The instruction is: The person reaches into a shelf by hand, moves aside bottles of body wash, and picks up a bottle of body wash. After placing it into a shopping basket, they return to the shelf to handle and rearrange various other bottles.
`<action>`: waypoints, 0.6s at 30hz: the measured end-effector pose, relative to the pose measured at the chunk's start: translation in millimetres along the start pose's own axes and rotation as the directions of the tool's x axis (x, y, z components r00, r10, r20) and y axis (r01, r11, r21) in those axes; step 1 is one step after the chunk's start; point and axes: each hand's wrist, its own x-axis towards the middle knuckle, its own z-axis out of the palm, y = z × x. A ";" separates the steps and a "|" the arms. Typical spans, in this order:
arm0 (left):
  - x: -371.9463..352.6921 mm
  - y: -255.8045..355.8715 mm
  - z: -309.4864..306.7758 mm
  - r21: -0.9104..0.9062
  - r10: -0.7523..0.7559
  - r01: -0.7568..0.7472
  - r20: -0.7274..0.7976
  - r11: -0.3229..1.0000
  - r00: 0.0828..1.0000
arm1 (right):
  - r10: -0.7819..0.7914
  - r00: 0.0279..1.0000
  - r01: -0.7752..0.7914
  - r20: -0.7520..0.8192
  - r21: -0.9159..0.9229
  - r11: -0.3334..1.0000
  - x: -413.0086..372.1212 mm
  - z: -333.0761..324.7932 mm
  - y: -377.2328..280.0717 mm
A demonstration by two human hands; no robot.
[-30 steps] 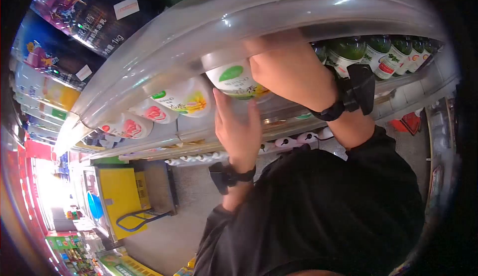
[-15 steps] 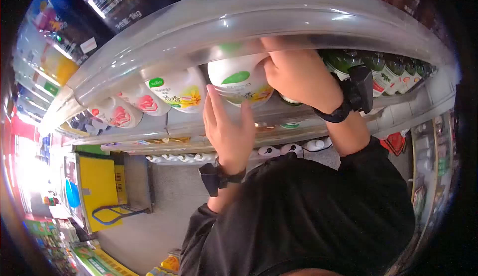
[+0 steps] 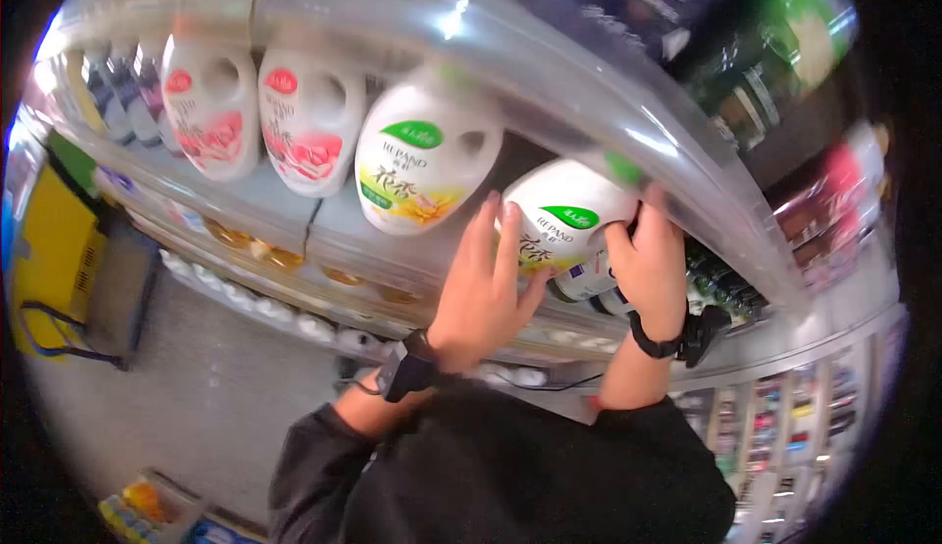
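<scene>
A white bottle with a green oval label and yellow flowers (image 3: pixel 559 212) leans on the shelf between my two hands. My right hand (image 3: pixel 650 261) grips its handle side, with the fingers near the green cap. My left hand (image 3: pixel 486 284) has its fingers spread and rests against the bottle's lower left side. Just left of it stands a matching bottle (image 3: pixel 417 156). Farther left are two white bottles with pink flowers, one nearer (image 3: pixel 306 127) and one beyond (image 3: pixel 208 117).
A clear curved shelf edge (image 3: pixel 589 83) runs above my hands. Dark green bottles (image 3: pixel 721 279) stand right of my right hand. Large dark packs (image 3: pixel 756 83) are on the upper shelf. At the left is a yellow panel (image 3: pixel 59 250) with a cart handle.
The view has turned and shifted, so the shelf now slopes down to the right. The bottle between my hands is tilted, and its front label shows more fully.
</scene>
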 end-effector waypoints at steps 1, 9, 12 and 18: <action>-4.5 -3.8 1.2 -0.031 0.012 -0.014 -0.039 0.999 0.999 | -0.042 0.998 0.044 -0.040 0.032 0.999 -5.0 -0.7 3.9; -13.7 -52.0 -100.7 -0.155 0.167 -0.190 -0.152 0.969 0.974 | 0.247 0.812 -0.024 -0.528 0.393 0.919 -65.4 24.8 -56.5; -9.8 -70.3 -122.9 -0.090 0.117 -0.130 -0.142 0.987 0.983 | 0.163 0.888 0.057 -0.430 0.455 0.889 -57.2 48.2 -97.3; -10.6 -104.7 -135.4 -0.069 -0.107 0.105 -0.032 0.992 0.994 | 0.193 0.959 -0.067 -0.206 0.498 0.864 -3.6 78.4 -161.1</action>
